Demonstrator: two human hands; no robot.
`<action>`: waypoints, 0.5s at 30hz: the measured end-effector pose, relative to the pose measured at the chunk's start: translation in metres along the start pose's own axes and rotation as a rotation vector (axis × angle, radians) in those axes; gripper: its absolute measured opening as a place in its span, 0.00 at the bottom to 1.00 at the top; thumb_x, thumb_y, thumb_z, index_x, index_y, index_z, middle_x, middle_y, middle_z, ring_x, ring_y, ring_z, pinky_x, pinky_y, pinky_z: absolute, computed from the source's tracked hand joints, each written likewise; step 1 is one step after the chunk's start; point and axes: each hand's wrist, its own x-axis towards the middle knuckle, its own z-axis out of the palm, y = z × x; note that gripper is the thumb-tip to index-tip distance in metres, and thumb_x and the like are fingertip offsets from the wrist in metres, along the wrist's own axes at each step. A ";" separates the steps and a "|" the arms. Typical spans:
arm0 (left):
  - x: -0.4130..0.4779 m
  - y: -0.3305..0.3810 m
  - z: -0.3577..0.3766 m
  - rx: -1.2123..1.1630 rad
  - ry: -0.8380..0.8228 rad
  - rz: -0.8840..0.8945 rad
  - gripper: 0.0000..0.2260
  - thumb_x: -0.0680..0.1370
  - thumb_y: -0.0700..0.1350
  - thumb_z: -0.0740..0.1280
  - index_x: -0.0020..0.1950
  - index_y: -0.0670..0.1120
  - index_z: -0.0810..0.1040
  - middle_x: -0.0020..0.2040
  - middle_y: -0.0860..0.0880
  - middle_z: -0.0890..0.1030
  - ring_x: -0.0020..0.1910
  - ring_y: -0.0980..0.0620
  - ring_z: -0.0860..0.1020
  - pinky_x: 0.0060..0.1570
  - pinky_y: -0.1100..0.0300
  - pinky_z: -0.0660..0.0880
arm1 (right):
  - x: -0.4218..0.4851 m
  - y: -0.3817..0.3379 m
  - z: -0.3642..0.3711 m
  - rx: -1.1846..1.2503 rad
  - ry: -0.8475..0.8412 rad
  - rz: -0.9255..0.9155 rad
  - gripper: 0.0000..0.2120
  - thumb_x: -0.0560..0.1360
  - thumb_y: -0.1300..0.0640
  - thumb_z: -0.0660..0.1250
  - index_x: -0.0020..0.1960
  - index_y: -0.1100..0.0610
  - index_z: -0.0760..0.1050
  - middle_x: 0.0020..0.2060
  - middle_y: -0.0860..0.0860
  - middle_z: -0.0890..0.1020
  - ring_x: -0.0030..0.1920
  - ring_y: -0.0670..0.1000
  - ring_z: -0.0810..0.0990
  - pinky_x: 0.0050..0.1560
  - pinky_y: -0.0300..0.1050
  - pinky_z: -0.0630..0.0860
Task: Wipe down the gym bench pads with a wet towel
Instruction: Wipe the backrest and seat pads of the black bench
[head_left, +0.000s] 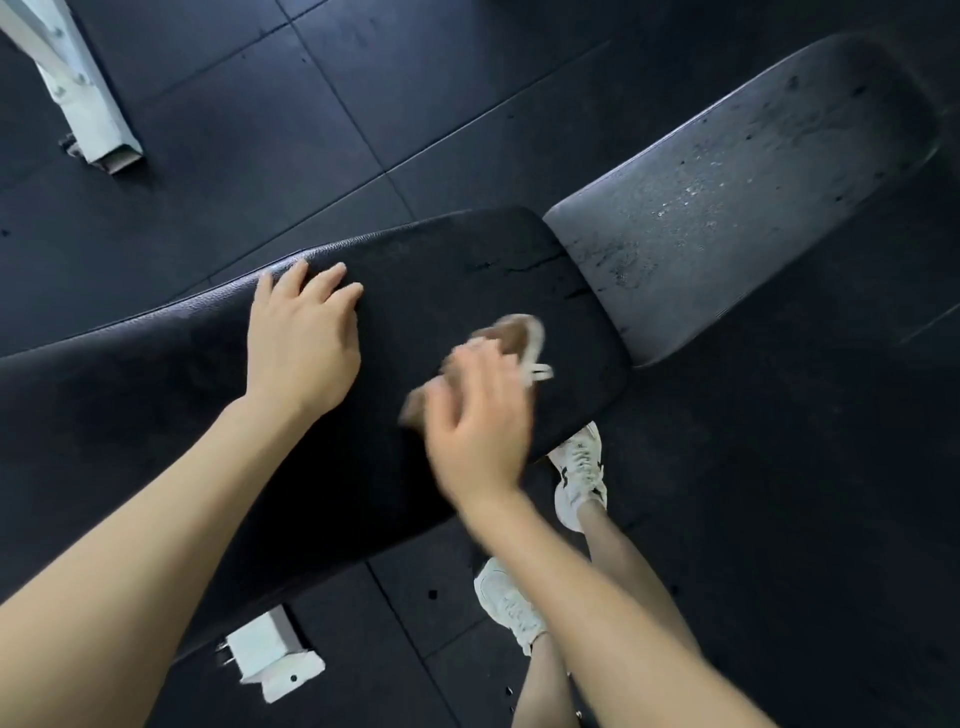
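Towel (511, 338) mostly hidden under the right hand (480, 431), both motion-blurred – only a brownish wad with a pale edge shows. Long black pad (415, 291) runs lower left to upper right, its left end cut off by the frame; grey dusty pad (727, 208) continues that line. Right grip closed loosely on towel, pressed to the black pad near its right end. Left hand (301, 338) open, flat on the pad's far edge
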 end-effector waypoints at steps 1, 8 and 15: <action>0.004 0.000 -0.001 -0.052 0.046 -0.022 0.18 0.74 0.41 0.55 0.55 0.40 0.81 0.58 0.40 0.80 0.57 0.35 0.75 0.58 0.43 0.70 | -0.019 -0.017 0.002 -0.003 -0.056 -0.134 0.21 0.74 0.45 0.60 0.61 0.53 0.76 0.65 0.54 0.75 0.68 0.61 0.70 0.69 0.57 0.63; 0.030 -0.011 -0.008 -0.157 0.037 -0.065 0.17 0.73 0.40 0.58 0.56 0.41 0.81 0.59 0.41 0.80 0.55 0.36 0.76 0.59 0.48 0.70 | 0.049 0.068 -0.029 -0.041 -0.150 -0.200 0.17 0.76 0.46 0.57 0.61 0.49 0.76 0.68 0.47 0.74 0.68 0.49 0.70 0.70 0.67 0.56; 0.041 -0.016 -0.001 -0.086 -0.040 0.038 0.14 0.74 0.44 0.61 0.56 0.41 0.80 0.56 0.40 0.80 0.53 0.37 0.77 0.54 0.46 0.72 | 0.087 0.047 -0.024 0.091 -0.010 0.287 0.14 0.74 0.45 0.61 0.51 0.55 0.73 0.56 0.53 0.78 0.60 0.60 0.74 0.65 0.60 0.66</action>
